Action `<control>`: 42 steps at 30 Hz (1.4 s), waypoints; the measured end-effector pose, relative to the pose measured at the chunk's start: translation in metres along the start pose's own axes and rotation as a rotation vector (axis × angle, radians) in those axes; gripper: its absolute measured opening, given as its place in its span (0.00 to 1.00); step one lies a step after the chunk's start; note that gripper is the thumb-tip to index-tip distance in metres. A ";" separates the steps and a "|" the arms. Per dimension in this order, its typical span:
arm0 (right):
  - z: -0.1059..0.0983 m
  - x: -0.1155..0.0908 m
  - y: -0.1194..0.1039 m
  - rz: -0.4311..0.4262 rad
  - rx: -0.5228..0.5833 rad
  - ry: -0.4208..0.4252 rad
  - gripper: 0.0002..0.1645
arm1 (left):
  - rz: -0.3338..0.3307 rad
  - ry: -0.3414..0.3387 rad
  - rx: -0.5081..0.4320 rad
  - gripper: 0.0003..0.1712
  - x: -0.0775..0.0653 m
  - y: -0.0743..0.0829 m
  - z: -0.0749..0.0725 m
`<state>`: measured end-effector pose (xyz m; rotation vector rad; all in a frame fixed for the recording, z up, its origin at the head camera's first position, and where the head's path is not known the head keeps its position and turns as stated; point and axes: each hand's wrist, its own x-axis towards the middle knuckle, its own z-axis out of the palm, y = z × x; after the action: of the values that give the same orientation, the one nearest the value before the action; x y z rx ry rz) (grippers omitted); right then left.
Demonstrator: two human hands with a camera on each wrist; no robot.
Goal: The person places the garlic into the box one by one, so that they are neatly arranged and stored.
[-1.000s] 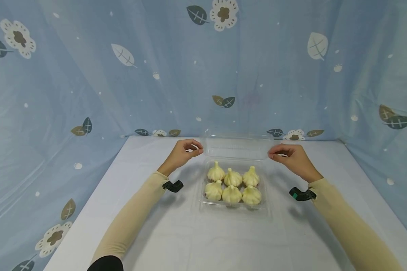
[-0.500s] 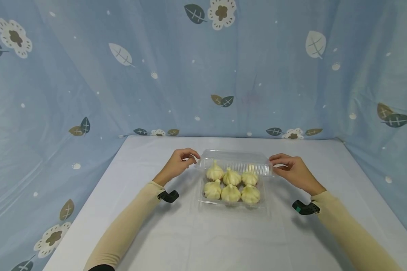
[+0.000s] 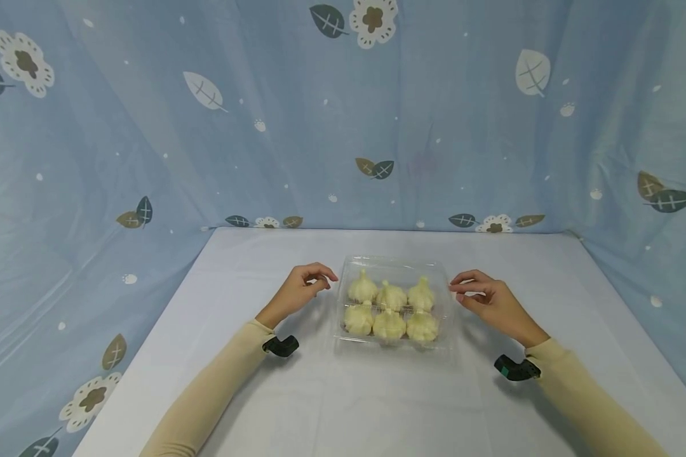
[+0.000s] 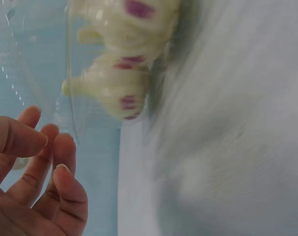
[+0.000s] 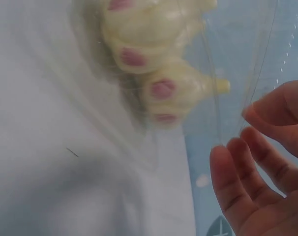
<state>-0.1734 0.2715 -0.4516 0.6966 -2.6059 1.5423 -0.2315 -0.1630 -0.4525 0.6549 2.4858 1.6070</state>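
A clear plastic clamshell box holds several garlic bulbs in two rows. Its transparent lid lies low over them. My left hand is at the lid's left side, thumb and fingertips drawn together at its edge; the left wrist view shows these fingers bent close by the plastic corner. On the opposite side my right hand pinches the lid's edge between thumb and fingers. Purple patches mark the bulbs in both wrist views.
The box stands on a white-covered table. A blue patterned curtain hangs along the back and both sides. Each wrist wears a small black device near the sleeve cuff.
The lid has swung down from upright behind the box to lying over the garlic bulbs. Both hands have moved down toward the person, keeping to the lid's sides.
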 end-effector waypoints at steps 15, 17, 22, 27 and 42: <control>0.015 -0.027 -0.004 -0.010 -0.066 -0.017 0.22 | 0.023 -0.004 0.034 0.12 -0.032 0.002 0.015; 0.016 -0.031 -0.006 -0.008 -0.062 -0.036 0.24 | 0.018 -0.002 0.063 0.12 -0.036 0.004 0.017; 0.019 -0.038 -0.010 0.041 -0.042 -0.106 0.32 | 0.020 -0.009 0.142 0.12 -0.045 0.009 0.020; 0.021 -0.043 -0.014 0.075 0.008 -0.175 0.40 | 0.026 -0.058 0.142 0.18 -0.053 0.014 0.023; 0.032 -0.044 -0.009 0.141 0.246 -0.240 0.50 | -0.120 -0.229 0.023 0.25 -0.060 0.011 0.026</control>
<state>-0.1245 0.2563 -0.4717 0.7727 -2.7109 1.9594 -0.1662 -0.1617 -0.4623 0.6399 2.3337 1.3795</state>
